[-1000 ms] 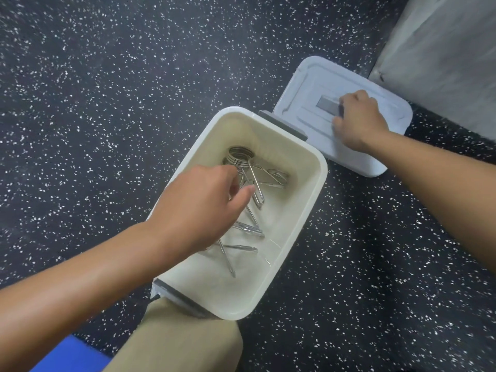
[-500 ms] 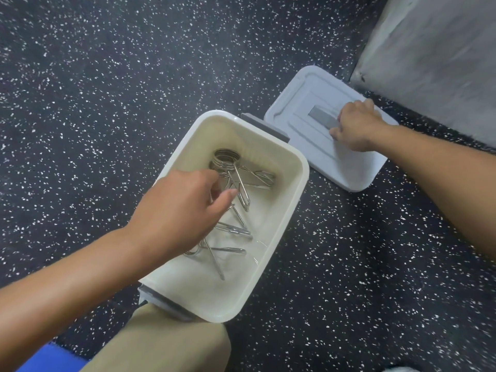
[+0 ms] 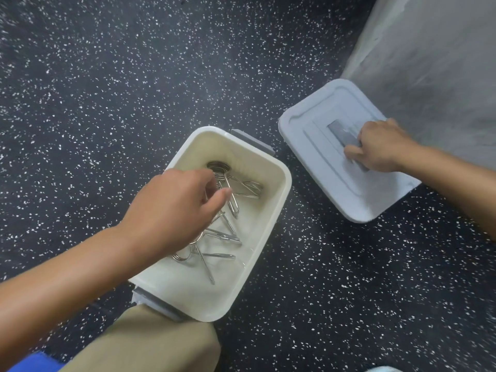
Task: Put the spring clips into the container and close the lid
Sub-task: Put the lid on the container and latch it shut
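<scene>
The clips [image 3: 228,210] all seem to be in the box [image 3: 279,200] now; I see none on the floor [image 3: 134,89] around it, so I judge the filling done or nearly so. What is left is the lid [image 3: 316,157], which lies flat on the floor to the right of the box, apart from it, so the box is not yet closed. My left hand [image 3: 171,208] is down inside the box over the pile of clips, fingers curled with the fingertips together near one wire loop; whether I am pinching that clip or have let it go I cannot tell, as my hand hides the contact. My right hand [image 3: 381,146] rests on the lid, fingers curled around its grey handle [image 3: 341,131] in a closed grip. The box stands just beyond my knee [image 3: 150,345], between my two arms.
</scene>
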`<state>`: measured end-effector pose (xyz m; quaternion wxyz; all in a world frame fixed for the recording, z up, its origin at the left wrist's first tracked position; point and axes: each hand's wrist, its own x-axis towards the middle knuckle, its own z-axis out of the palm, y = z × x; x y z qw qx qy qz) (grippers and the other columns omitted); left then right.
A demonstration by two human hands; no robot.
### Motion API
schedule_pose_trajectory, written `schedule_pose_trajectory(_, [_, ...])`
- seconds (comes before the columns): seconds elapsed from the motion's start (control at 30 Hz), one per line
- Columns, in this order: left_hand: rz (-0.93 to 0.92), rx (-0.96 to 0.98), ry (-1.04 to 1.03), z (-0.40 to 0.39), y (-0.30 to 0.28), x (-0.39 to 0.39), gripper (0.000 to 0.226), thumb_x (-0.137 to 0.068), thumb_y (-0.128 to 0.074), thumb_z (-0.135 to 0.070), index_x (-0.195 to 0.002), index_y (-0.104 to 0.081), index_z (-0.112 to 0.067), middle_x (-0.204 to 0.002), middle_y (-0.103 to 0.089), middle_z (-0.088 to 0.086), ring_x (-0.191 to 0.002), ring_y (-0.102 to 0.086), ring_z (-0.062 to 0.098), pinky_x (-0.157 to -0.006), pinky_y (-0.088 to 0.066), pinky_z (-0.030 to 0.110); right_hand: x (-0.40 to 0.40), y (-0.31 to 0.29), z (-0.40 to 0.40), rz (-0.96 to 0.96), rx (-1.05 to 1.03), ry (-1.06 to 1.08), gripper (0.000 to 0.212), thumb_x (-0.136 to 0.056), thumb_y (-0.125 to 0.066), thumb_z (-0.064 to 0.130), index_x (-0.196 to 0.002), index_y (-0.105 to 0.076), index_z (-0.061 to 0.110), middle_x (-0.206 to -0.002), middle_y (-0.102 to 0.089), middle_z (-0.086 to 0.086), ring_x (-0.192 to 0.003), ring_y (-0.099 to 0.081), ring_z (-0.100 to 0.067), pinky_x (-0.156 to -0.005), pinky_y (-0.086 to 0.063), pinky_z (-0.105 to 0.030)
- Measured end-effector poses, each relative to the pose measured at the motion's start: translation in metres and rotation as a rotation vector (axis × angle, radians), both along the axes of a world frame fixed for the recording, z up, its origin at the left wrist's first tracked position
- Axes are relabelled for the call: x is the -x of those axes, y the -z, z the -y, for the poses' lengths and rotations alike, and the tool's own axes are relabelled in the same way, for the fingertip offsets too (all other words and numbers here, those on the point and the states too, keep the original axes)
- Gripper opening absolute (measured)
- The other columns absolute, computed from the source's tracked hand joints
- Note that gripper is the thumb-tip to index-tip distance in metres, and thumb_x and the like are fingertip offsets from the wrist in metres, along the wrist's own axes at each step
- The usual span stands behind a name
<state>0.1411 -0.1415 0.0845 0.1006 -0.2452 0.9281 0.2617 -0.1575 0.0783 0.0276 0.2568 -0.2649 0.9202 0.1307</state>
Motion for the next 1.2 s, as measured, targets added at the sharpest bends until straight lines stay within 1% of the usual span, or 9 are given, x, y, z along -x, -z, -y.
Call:
schedule_pose_trajectory(0.1, [-0.025, 0.003, -0.012, 0.001, -0.006, 0.002, 0.036, -0.094, -0.052, -0.055, -0.076, -0.061, -0.026, -0.060, -0.062, -0.009, -0.062, -0.061, 0.016, -0.058, -0.050, 0.034, -0.012, -0.022, -0.004, 0.071, 0.075, 0.070, 0.055, -0.084, -0.052, 0.049, -0.056, -0.064, 0.004, -0.061, -0.059, -0.008, -0.073, -0.053, -0.034, -0.070, -0.048, -0.038])
schedule_pose_trajectory(0.2, [-0.043, 0.018, -0.017, 0.002, -0.008, 0.003, 0.036, -0.093, -0.051, -0.056, -0.076, -0.060, -0.026, -0.060, -0.061, -0.009, -0.062, -0.060, 0.017, -0.059, -0.051, 0.035, -0.036, -0.053, -0.001, 0.143, 0.184, 0.138, 0.051, -0.094, -0.060, 0.045, -0.059, -0.044, 0.012, -0.057, -0.036, -0.006, -0.053, -0.034, -0.025, -0.052, -0.024, -0.034])
schedule_pose_trajectory(0.53, [-0.068, -0.034, -0.043, -0.003, -0.007, 0.008, 0.052, -0.098, -0.039, -0.060, -0.071, -0.058, -0.020, -0.060, -0.065, 0.000, -0.063, -0.061, 0.026, -0.062, -0.051, 0.040, -0.129, -0.084, 0.038, 0.362, 0.358, 0.132, 0.050, -0.095, -0.058, 0.051, -0.059, -0.045, 0.018, -0.052, -0.034, -0.003, -0.047, -0.030, -0.020, -0.051, -0.027, -0.033])
schedule_pose_trajectory(0.73, [-0.042, -0.089, -0.127, 0.008, -0.003, 0.002, 0.050, -0.098, -0.045, -0.055, -0.074, -0.054, -0.012, -0.069, -0.067, 0.007, -0.068, -0.064, 0.031, -0.068, -0.051, 0.044, -0.166, -0.089, 0.054, 0.425, 0.465, 0.202, 0.050, -0.100, -0.053, 0.036, -0.057, -0.048, 0.011, -0.053, -0.041, -0.003, -0.048, -0.035, -0.020, -0.049, -0.031, -0.031])
schedule_pose_trajectory(0.97, [0.039, 0.118, -0.026, 0.035, -0.002, -0.014, 0.047, -0.100, -0.035, -0.055, -0.071, -0.037, -0.019, -0.064, -0.051, 0.007, -0.062, -0.051, 0.034, -0.055, -0.040, 0.040, -0.212, -0.102, 0.060, 0.795, 0.599, 0.599, 0.041, -0.097, -0.057, 0.027, -0.105, -0.062, -0.012, -0.082, -0.064, -0.018, -0.077, -0.036, -0.011, -0.068, -0.023, -0.027])
schedule_pose_trajectory(1.0, [0.045, 0.139, -0.009, 0.038, -0.001, -0.016, 0.046, -0.101, -0.033, -0.054, -0.071, -0.036, -0.019, -0.065, -0.051, 0.006, -0.063, -0.051, 0.035, -0.056, -0.042, 0.041, -0.217, -0.100, 0.064, 0.834, 0.593, 0.654, 0.041, -0.096, -0.058, 0.025, -0.113, -0.062, -0.012, -0.087, -0.068, -0.020, -0.069, -0.053, -0.024, -0.065, -0.042, -0.031])
schedule_pose_trajectory(1.03, [0.039, 0.166, 0.010, 0.041, -0.001, -0.018, 0.045, -0.101, -0.032, -0.053, -0.071, -0.036, -0.019, -0.066, -0.050, 0.005, -0.064, -0.052, 0.035, -0.058, -0.045, 0.041, -0.221, -0.098, 0.068, 0.869, 0.583, 0.701, 0.039, -0.096, -0.058, 0.024, -0.114, -0.065, -0.010, -0.097, -0.072, -0.021, -0.085, -0.067, -0.038, -0.080, -0.055, -0.042])
schedule_pose_trajectory(1.1, [0.010, 0.231, 0.046, 0.048, 0.002, -0.022, 0.043, -0.101, -0.034, -0.050, -0.071, -0.036, -0.019, -0.067, -0.049, 0.005, -0.064, -0.053, 0.036, -0.059, -0.047, 0.043, -0.227, -0.094, 0.075, 0.947, 0.578, 0.764, 0.023, -0.096, -0.058, 0.024, -0.098, -0.070, 0.004, -0.099, -0.074, -0.011, -0.071, -0.061, -0.015, -0.065, -0.047, -0.026])
schedule_pose_trajectory(1.2, [0.005, 0.317, 0.097, 0.058, 0.013, -0.025, 0.041, -0.101, -0.034, -0.049, -0.073, -0.037, -0.019, -0.070, -0.051, 0.006, -0.064, -0.055, 0.036, -0.058, -0.047, 0.041, -0.232, -0.085, 0.085, 0.984, 0.592, 0.805, 0.013, -0.096, -0.058, 0.025, -0.091, -0.066, 0.015, -0.109, -0.071, -0.004, -0.073, -0.060, -0.008, -0.065, -0.046, -0.020])
